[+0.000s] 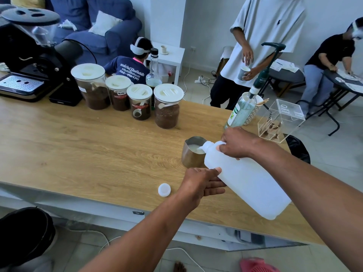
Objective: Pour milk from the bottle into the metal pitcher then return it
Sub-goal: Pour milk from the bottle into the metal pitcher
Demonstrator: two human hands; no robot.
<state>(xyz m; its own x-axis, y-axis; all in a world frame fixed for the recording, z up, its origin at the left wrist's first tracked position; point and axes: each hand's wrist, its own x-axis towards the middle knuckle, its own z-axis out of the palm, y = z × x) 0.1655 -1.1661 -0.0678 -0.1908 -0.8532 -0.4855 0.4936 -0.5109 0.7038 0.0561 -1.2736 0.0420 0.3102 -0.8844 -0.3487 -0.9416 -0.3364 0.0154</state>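
Milk from the tilted white plastic bottle (pixel 245 179), gripped at its neck by right-hand fingers (pixel 227 149) and steadied underneath by straight left-hand fingers (pixel 214 184), is best trickled slowly into the metal pitcher (pixel 191 156).

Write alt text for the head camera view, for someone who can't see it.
Two hands tip a white milk bottle over a metal pitcher on a wooden table, milk pouring in. The bottle's cap lies nearby; four lidded jars stand behind.

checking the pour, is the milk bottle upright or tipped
Tipped: the milk bottle leans mouth-down over the metal pitcher, cap off.
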